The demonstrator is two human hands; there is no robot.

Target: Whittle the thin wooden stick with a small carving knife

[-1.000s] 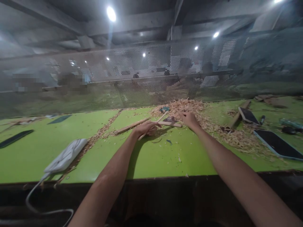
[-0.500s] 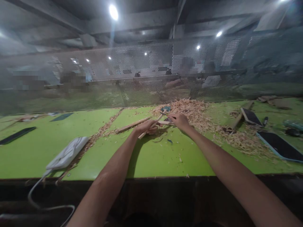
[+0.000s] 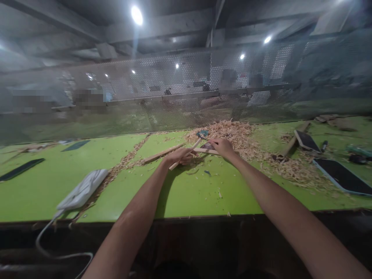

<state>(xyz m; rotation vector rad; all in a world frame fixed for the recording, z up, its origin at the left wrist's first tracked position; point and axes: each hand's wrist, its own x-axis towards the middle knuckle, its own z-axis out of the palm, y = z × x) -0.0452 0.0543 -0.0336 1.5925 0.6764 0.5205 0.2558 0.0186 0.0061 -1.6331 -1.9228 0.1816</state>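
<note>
Wooden stick [image 3: 197, 144] gripped at a green bench [image 3: 186, 201]

A white cord [image 3: 43, 252] loops below the bench's near edge, which runs across the foreground. Seen from the person's place, with twelve o'clock straight ahead, a white power strip [image 3: 83, 190] lies at ten, a dark phone [image 3: 21, 169] beyond it in the same direction and a blue-rimmed phone [image 3: 344, 176] at two. Close to twelve, the left hand [image 3: 180, 155] is closed around the wooden stick, whose near end slants down toward seven and whose far end points toward one. The right hand [image 3: 223, 146], between twelve and one, pinches a thin dark tool [image 3: 205, 138] that reaches toward the stick's far end; whether the two touch cannot be told. A second stick [image 3: 207, 151] lies beneath them, one end close by the right hand, while a longer wooden strip [image 3: 162, 154] rests between eleven and twelve. Another phone [image 3: 306, 140] leans against a length of wood [image 3: 293, 142] between one and two. Farther off, toward one, a teal scrap [image 3: 202, 133] sits at the edge of heaped shavings [image 3: 232, 130]. A perforated screen [image 3: 177, 116] spans the bench's far side, with blurred people [image 3: 228, 82] behind it and bright lamps [image 3: 136, 15] overhead.
</note>
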